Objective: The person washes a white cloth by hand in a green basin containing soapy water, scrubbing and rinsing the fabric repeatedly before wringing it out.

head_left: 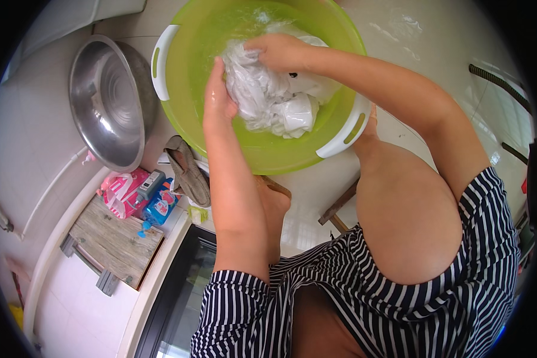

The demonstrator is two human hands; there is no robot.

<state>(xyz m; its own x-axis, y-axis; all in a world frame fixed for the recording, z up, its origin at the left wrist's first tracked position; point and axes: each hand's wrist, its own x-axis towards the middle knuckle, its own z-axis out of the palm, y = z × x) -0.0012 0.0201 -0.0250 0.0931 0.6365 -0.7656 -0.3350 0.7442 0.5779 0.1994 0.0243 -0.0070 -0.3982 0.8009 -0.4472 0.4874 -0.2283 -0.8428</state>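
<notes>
A wet white cloth or garment (262,91) lies bunched in water inside a round green plastic tub (185,107) with white handles. My left hand (219,96) is against the left edge of the bundle, its thumb pointing up and its other fingers partly hidden by the cloth. My right hand (279,51) grips the top of the bundle with curled fingers. A small black spot shows on the cloth just below the right wrist. Water splashes near the far side of the tub.
Left of the tub, a steel basin (109,105) leans on its side. Nearer stand a pink bag (124,192), a grey bottle (151,184), a blue bottle (163,203) and a grey shoe (188,172). A wooden board (116,237) lies beyond them. A ribbed hose (499,85) is at the right.
</notes>
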